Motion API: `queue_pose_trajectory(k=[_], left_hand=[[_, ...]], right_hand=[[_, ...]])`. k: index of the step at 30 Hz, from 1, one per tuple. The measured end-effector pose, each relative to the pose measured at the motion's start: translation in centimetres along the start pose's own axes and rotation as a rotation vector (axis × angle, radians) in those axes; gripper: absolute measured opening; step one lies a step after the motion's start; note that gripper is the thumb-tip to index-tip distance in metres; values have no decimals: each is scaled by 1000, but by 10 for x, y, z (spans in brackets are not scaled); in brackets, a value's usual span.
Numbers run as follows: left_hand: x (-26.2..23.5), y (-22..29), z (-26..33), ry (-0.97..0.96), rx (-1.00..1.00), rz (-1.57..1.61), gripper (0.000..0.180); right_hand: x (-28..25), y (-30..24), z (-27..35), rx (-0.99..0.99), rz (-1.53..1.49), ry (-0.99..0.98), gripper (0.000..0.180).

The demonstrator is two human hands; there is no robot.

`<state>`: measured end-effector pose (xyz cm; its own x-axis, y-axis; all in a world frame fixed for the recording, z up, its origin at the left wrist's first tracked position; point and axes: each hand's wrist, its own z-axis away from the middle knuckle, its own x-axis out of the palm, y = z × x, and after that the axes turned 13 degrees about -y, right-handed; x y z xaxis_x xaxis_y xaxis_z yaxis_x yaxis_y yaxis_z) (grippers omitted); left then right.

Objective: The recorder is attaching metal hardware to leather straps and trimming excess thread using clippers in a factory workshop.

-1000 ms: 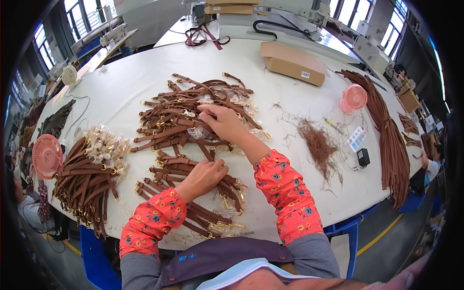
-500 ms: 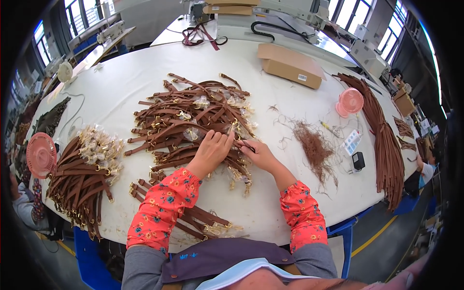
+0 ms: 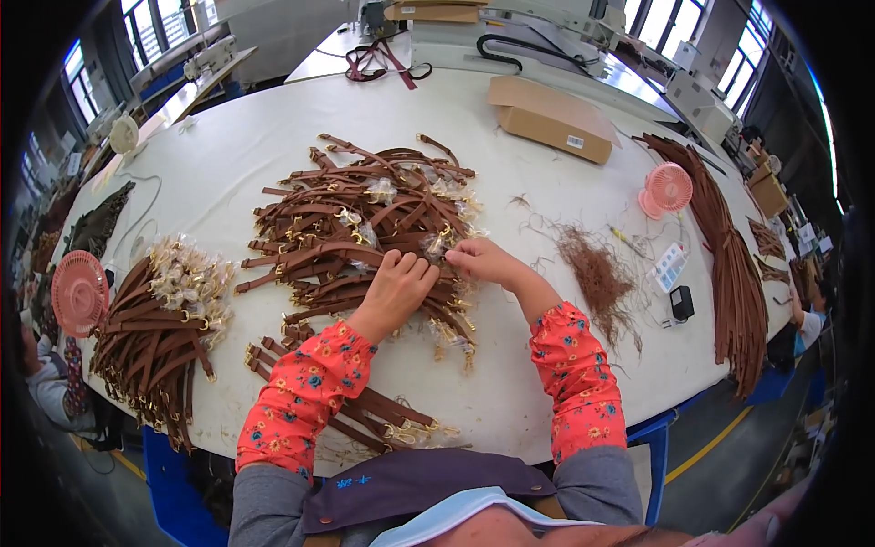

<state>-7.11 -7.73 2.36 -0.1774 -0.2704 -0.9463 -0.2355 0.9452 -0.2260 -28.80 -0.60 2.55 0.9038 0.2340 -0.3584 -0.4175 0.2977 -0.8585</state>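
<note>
Right hand (image 3: 486, 263) pinches, its grip together on clear wrap (image 3: 433, 245) at the heap's near right side! Left hand (image 3: 396, 289) curls just beside, over the straps (image 3: 314, 223); clamped or not, I can't tell. They sprawl mid-desk (image 3: 515, 401), a bundle (image 3: 146, 342) leftward, threads (image 3: 592, 272) and a pink fan (image 3: 667, 188) rightward.

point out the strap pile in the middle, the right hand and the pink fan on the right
Strap pile (image 3: 392, 219): head view, on brown straps near its middle
Right hand (image 3: 493, 262): head view, on the back of the hand
Pink fan (image 3: 669, 187): head view, on its round grille
</note>
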Motion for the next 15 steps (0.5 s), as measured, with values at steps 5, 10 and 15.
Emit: queue_pose_trajectory(k=[5,10,15], left_hand=[[-3,1,-1,-4,5,-7,24],[-2,0,0,-4,7,4,23],[1,2,0,7,5,-13,23]], right_hand=[[-1,3,2,-117,-185,-28,25],[-1,-2,12,-106,-185,41,21],[1,3,5,-105,-184,24,21]])
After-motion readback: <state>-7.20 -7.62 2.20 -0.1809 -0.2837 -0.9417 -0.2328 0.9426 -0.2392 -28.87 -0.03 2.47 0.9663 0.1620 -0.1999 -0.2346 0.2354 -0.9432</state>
